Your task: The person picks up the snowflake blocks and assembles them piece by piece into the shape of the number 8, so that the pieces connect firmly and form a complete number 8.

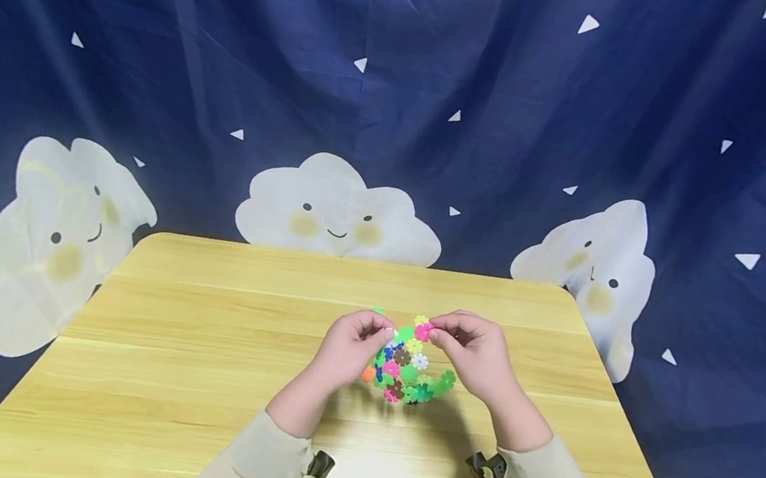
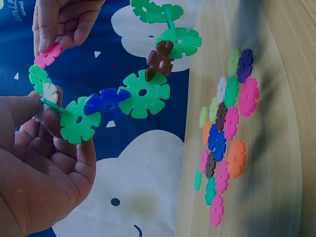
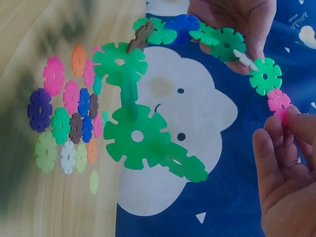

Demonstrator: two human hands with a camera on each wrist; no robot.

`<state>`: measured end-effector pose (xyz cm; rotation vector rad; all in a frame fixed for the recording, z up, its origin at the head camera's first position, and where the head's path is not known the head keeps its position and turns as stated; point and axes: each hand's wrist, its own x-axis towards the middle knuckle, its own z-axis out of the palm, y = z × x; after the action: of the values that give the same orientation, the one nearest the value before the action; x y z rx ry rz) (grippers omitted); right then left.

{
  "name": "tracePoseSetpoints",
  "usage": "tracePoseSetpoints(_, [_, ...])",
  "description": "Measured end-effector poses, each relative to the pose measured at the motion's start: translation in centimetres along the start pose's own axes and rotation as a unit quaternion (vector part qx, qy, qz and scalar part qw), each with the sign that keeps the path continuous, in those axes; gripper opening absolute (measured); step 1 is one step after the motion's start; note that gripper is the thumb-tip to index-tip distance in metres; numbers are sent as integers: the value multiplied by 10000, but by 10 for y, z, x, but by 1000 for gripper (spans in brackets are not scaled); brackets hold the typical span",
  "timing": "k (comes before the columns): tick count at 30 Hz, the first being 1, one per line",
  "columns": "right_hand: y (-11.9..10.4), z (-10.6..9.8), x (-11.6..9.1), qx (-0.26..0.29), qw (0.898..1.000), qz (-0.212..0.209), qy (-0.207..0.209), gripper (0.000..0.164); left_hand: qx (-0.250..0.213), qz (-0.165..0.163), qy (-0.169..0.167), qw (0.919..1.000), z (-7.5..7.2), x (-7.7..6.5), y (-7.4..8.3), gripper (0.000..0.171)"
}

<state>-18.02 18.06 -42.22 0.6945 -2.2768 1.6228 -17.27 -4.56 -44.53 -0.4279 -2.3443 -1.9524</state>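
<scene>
A chain of flower-shaped plastic snowflake discs hangs between both hands above the table. My left hand (image 1: 348, 347) pinches a white disc (image 2: 50, 93) and the green disc joined to it, between thumb and fingers. With thumb and fingertips, my right hand (image 1: 480, 357) grips a pink disc (image 3: 279, 102) at the chain's end, which meets a small green disc (image 3: 265, 76). Beyond the left hand, the chain curves on through a blue disc (image 2: 106, 101), a brown disc (image 2: 161, 60) and several green discs (image 3: 137, 136). In the head view, part of the chain overlaps the discs below.
Loose snowflake discs in pink, purple, orange, blue, brown, white and green lie on the wooden table (image 1: 189, 383) beneath the chain, among them a purple disc (image 3: 40, 110) and an orange disc (image 2: 236, 158). A dark blue cloud-printed curtain (image 1: 400, 112) hangs behind the table.
</scene>
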Motion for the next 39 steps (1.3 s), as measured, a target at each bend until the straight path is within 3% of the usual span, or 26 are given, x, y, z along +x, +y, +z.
tracePoseSetpoints(11, [-5, 7, -4, -12, 9996, 105, 244, 7, -8, -8, 108, 9999, 4, 0, 5, 8])
tracePoseSetpoints(19, [-4, 14, -9, -187, 9988, -257, 372, 9, -52, -66, 118, 9999, 4, -2, 5, 8])
tracePoseSetpoints(25, [-6, 15, -9, -225, 9992, -307, 148, 11, 363, 257, -187, 9988, 5, 0, 9, 5])
tracePoseSetpoints(30, [-6, 13, -8, -147, 9989, -435, -109, 9, 611, 567, -194, 9963, 6, 0, 14, 5])
tracePoseSetpoints(35, [14, -3, -6, 117, 9981, 93, 602, 4, 399, 269, 292, 9984, 2, 0, 12, 6])
tracePoseSetpoints(37, [25, -11, -7, -123, 9953, 498, 816, 5, 212, 103, 513, 9984, -1, 0, 11, 8])
tracePoseSetpoints(39, [37, -17, -10, -636, 9908, 1003, 654, 7, 41, -55, 695, 9976, -4, 1, 10, 9])
